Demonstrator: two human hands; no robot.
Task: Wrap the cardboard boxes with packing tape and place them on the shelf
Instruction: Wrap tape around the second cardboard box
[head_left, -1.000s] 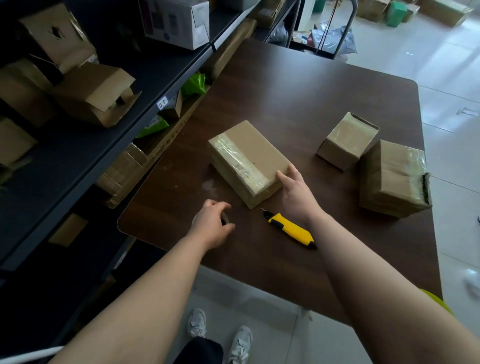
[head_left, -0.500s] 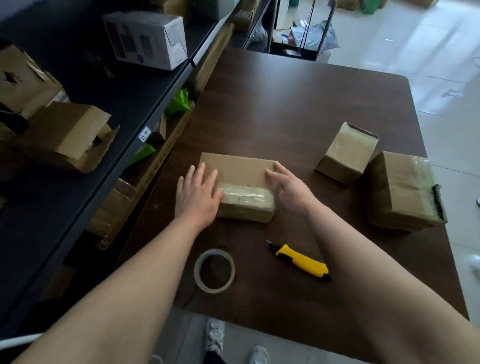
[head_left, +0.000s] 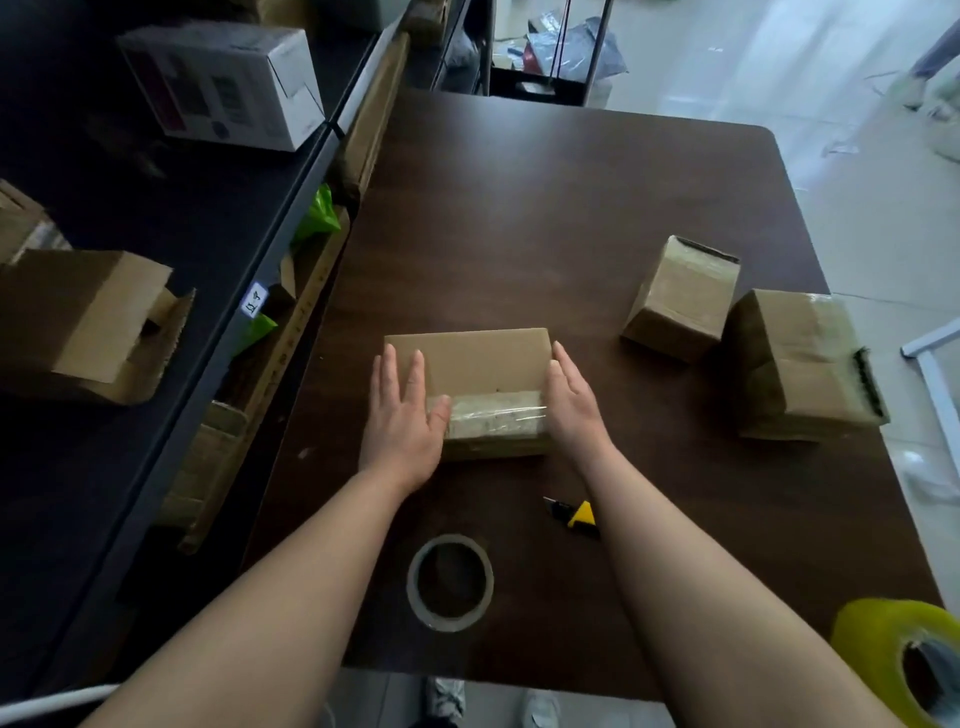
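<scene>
Brown rectangular cardboard box (head_left: 483, 364) mid dark wooden table (head_left: 519, 208), long axis left-right, bracketed at both ends: left hand (head_left: 402, 421) flat, fingers spread, over left end; right hand (head_left: 574, 410), fingers together, against right end

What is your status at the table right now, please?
Left hand open on box, right hand open against its right side. Box on table, near edge taped. Tape roll, knife clear of it.
</scene>
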